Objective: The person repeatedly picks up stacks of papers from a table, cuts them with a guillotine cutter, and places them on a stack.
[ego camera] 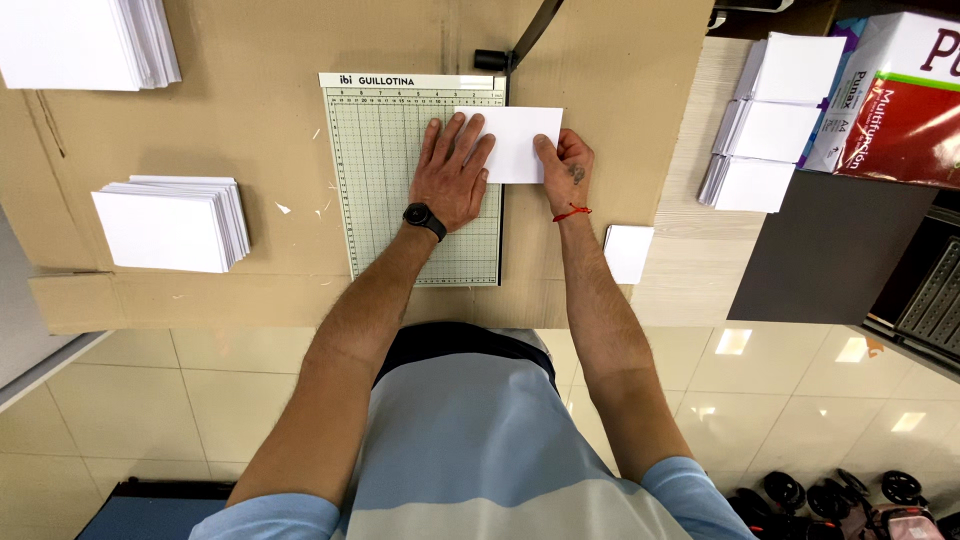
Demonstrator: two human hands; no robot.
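Bench (690, 270), light wood, mostly covered w/ brown cardboard sheet (250, 60). Centre: green-gridded paper cutter (385, 190), blade arm (530, 35) raised at top right corner. Red-and-white ream pkg (890, 100) far right, beside three small stacks of cut white sheets (775, 125). Two more white stacks on left: one at top corner (80, 40), one mid-left (170, 225). White sheet (522, 140) lying across cutter's right edge, approx half on grid, half hanging over cardboard. Left hand (452, 170), black watch (424, 218) on wrist, pressed flat w/ fingers (465, 135) spread, unclenched, pinning sheet's left part to grid. Right hand (567, 168), red string on wrist, pinching sheet's lower right edge, thumb on top, other fingers under paper. Single small white piece (628, 252) at cardboard's edge, near right forearm. Tiny paper scraps (283, 208) left of cutter.
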